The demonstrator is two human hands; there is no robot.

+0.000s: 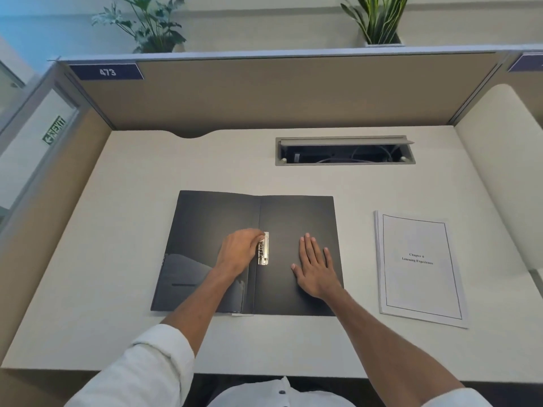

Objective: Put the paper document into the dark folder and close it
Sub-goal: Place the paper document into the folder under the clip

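The dark folder (296,218) lies open and flat in the middle of the white desk. A metal clip (263,251) runs along its spine on the right half. My left hand (239,251) rests on the left half with its fingertips curled on the clip. My right hand (316,267) lies flat on the folder's right half, fingers spread, holding nothing. The paper document (418,267), a white stapled stack with a bordered title page, lies on the desk to the right of the folder, apart from both hands.
An open cable hatch (345,151) is set into the desk behind the folder. Tan partition walls (264,95) close off the back and both sides. Two potted plants (147,24) stand on the ledge behind the partition.
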